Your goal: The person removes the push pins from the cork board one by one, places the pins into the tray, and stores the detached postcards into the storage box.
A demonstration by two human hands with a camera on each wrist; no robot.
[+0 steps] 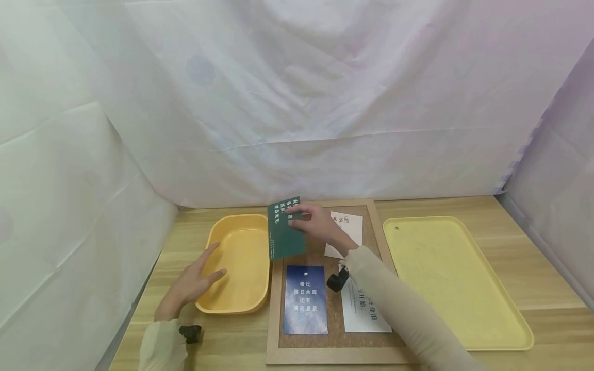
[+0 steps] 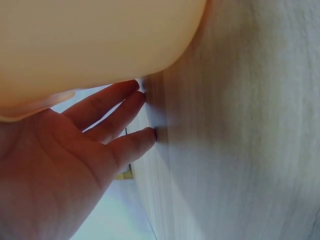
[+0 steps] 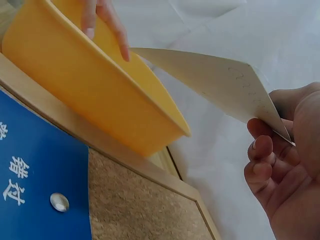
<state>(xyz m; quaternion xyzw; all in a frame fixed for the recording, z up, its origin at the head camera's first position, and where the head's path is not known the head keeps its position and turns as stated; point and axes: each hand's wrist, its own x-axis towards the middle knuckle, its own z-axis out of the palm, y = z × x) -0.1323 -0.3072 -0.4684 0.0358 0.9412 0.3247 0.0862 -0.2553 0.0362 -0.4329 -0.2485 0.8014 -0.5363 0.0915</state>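
Observation:
My right hand (image 1: 317, 221) pinches a dark green card (image 1: 286, 242) with white lettering by its right side, raised over the cork board's left edge. In the right wrist view the card's pale back (image 3: 220, 85) shows between thumb and fingers. At the left wall of a yellow basin (image 1: 243, 304) is my left hand (image 1: 190, 281), its thumb and index finger straight over the inside. Other left fingers (image 2: 120, 145) extend loosely outside, below the rim, near the tabletop. A blue card (image 1: 305, 309) with a silver tack (image 3: 59, 202) lies on the cork board (image 1: 320, 340).
Two white cards, an upper one (image 1: 355, 232) and a lower one (image 1: 371, 319), lie on the board, partly behind my right forearm. A pale yellow tray (image 1: 455, 283) stands to the right on the wooden table (image 1: 227, 350). White cloth (image 1: 297, 103) hangs behind.

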